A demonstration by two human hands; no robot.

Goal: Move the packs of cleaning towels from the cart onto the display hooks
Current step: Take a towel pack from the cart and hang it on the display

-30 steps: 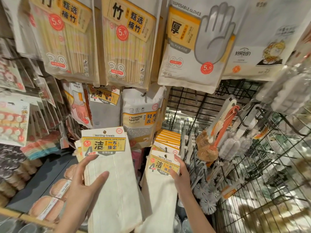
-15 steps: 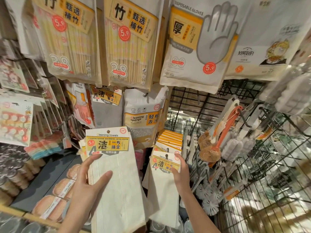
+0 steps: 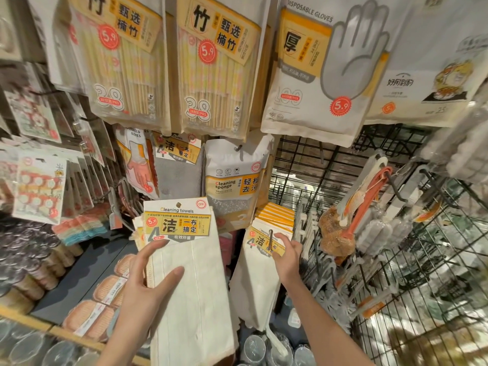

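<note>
Across the top of the frame hang the largest items: two chopstick packs (image 3: 118, 62) at upper left and centre, a disposable gloves bag (image 3: 324, 75) to their right, and a pale bag (image 3: 427, 83) at upper right. A black wire grid (image 3: 422, 273) fills the right side and carries hooks with a brush (image 3: 343, 228) at centre right. In the lower centre a large pack of cleaning towels (image 3: 190, 281), white cloth under a yellow header card, sits in front of several like packs. The left hand (image 3: 148, 283) holds it from the lower left, thumb lying across the cloth and fingers reaching to the card's lower edge. To the right of it, lower centre, a second cleaning towel pack (image 3: 260, 276) hangs tilted, with a stack of yellow-edged cards (image 3: 274, 215) just behind it. The right hand (image 3: 286, 256) pinches this pack's header card, fingers curled round its right edge. A thin black hook (image 3: 270, 237) crosses the front of that card; whether it passes through the card's hole cannot be told. A cleaning sponge bag (image 3: 235, 186) hangs at centre, above and between the two packs.
</note>
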